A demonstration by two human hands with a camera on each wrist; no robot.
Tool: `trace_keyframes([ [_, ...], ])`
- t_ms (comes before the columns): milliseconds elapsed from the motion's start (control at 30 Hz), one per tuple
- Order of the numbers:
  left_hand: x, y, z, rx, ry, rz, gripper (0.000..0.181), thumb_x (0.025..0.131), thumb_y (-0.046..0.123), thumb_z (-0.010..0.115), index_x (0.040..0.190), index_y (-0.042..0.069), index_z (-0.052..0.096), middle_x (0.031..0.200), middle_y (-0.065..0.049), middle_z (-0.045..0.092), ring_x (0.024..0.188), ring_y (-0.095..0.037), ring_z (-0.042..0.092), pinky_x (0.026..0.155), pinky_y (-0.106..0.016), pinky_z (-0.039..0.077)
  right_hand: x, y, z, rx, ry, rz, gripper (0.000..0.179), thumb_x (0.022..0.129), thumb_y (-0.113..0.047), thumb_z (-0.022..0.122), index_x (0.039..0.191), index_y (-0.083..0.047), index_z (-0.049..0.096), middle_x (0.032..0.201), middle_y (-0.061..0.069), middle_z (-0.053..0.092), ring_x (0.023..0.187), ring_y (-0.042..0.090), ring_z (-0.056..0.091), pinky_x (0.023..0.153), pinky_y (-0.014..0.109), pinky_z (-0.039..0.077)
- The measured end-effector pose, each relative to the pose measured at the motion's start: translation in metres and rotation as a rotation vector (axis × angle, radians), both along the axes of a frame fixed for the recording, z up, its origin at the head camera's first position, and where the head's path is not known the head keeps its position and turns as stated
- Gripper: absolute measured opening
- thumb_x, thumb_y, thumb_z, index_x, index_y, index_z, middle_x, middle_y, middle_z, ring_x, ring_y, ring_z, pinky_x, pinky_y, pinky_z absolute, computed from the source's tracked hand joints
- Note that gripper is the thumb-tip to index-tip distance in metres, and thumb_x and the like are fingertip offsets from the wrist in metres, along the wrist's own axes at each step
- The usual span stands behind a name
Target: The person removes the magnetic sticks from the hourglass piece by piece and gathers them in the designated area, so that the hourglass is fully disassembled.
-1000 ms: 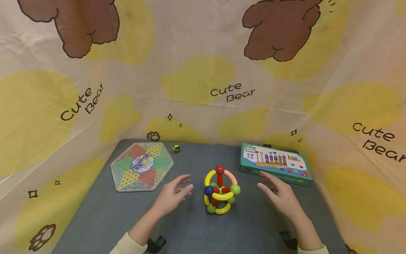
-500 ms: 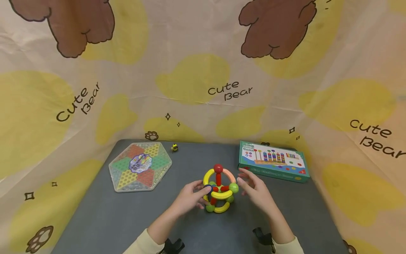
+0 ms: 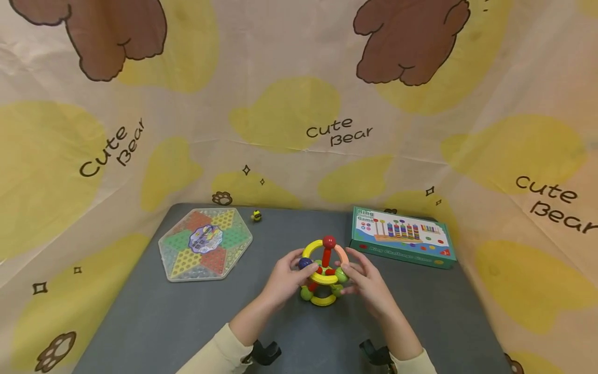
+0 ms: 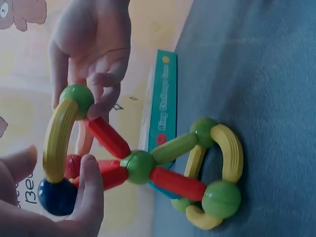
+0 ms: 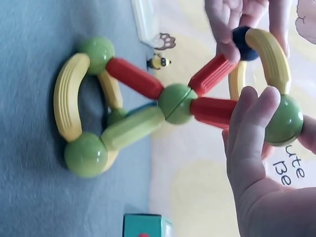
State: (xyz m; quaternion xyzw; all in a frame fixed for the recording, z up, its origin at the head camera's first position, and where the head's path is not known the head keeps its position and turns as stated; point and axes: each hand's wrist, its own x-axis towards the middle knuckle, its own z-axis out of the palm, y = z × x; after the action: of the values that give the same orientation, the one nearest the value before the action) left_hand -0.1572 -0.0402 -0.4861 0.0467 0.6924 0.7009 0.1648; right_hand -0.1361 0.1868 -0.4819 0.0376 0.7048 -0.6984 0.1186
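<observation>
A construction toy of coloured balls and rods, a magnetic ball-and-stick model (image 3: pixel 323 279), stands mid-table with a red ball (image 3: pixel 329 242) on top. Red and green rods meet at a green centre ball (image 4: pixel 140 167), and curved yellow rods join the outer balls. My left hand (image 3: pixel 287 276) pinches the dark blue ball (image 4: pixel 55 198) between thumb and fingers. On the opposite side, my right hand (image 3: pixel 372 284) grips a green ball (image 5: pixel 285 121) at the other end of a curved yellow rod (image 5: pixel 270 59). The model's lower ring is close over the table.
Behind on the left lies a hexagonal Chinese checkers board (image 3: pixel 238 259). A small bee-like figure (image 3: pixel 256 215) is near the back edge. At the back right lies a green Ring Challenge Game box (image 3: pixel 403 236). Printed cloth (image 3: pixel 280 114) hangs behind the grey table (image 3: pixel 154 322).
Both hands have come inward from either side of the model. The left took hold of the blue ball first, then the right gripped the green one. The model has shifted slightly away and tilted.
</observation>
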Motion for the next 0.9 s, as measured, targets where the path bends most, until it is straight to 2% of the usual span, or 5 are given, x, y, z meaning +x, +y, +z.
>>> trace_keyframes([
  [167, 0.0, 0.005, 0.0, -0.004, -0.041, 0.002, 0.08, 0.092, 0.022, 0.076, 0.154, 0.002, 0.03, 0.134, -0.021, 0.059, 0.102, -0.024, 0.071, 0.09, -0.038, 0.059, 0.002, -0.003, 0.0, -0.091, -0.061, -0.002, 0.061, 0.102, -0.029, 0.061, 0.154, -0.017, 0.033, 0.137, 0.023, 0.06, 0.09, 0.024, 0.074, 0.074, 0.032, 0.061],
  [467, -0.013, 0.003, -0.003, -0.014, -0.02, -0.028, 0.074, 0.092, 0.022, 0.075, 0.153, 0.004, 0.037, 0.136, -0.016, 0.061, 0.129, -0.034, 0.059, 0.102, -0.042, 0.051, 0.002, -0.006, -0.003, -0.123, -0.104, -0.057, 0.063, 0.1, -0.027, 0.064, 0.153, -0.018, 0.032, 0.136, 0.021, 0.062, 0.088, 0.023, 0.074, 0.076, 0.033, 0.061],
  [633, -0.018, 0.001, -0.001, -0.033, -0.009, -0.067, 0.072, 0.094, 0.019, 0.073, 0.154, 0.004, 0.037, 0.134, -0.017, 0.062, 0.128, -0.033, 0.06, 0.099, -0.041, 0.053, 0.0, -0.007, -0.002, -0.111, -0.09, -0.076, 0.063, 0.098, -0.025, 0.067, 0.151, -0.017, 0.035, 0.133, 0.022, 0.063, 0.083, 0.022, 0.074, 0.074, 0.032, 0.061],
  [800, -0.022, -0.003, 0.0, -0.049, -0.012, -0.108, 0.075, 0.094, 0.018, 0.073, 0.156, 0.004, 0.034, 0.134, -0.019, 0.062, 0.124, -0.029, 0.062, 0.096, -0.037, 0.056, -0.001, -0.005, -0.002, -0.107, -0.085, -0.063, 0.063, 0.099, -0.024, 0.066, 0.152, -0.016, 0.035, 0.127, 0.019, 0.067, 0.087, 0.029, 0.074, 0.074, 0.029, 0.06],
  [900, -0.023, -0.005, 0.0, -0.047, -0.028, -0.123, 0.077, 0.094, 0.021, 0.073, 0.157, 0.006, 0.033, 0.136, -0.02, 0.06, 0.12, -0.026, 0.062, 0.096, -0.04, 0.056, -0.001, -0.003, -0.002, -0.11, -0.08, -0.044, 0.064, 0.099, -0.025, 0.066, 0.153, -0.016, 0.033, 0.122, 0.015, 0.07, 0.089, 0.031, 0.075, 0.074, 0.03, 0.061],
])
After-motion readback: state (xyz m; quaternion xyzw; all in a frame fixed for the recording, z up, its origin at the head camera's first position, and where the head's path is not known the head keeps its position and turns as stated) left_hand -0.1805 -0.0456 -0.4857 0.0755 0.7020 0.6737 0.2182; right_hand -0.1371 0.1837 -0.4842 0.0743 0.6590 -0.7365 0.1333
